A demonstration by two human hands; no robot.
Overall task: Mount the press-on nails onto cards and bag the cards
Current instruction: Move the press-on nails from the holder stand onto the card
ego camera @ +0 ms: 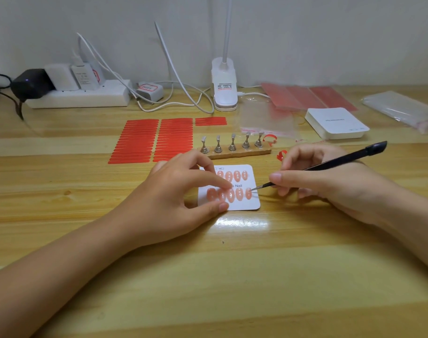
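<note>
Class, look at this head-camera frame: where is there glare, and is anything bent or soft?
Head view: lamp glare streaks the table just below the card; wide-angle lens bows the table's far edge; power strip and bags look soft; nails and tweezers stay fairly sharp.

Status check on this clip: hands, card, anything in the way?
Left hand pinning the card to the table. Right hand grips tweezers, tip on the lower row's rightmost nail. Both rows look full. Nothing in the way.
</note>
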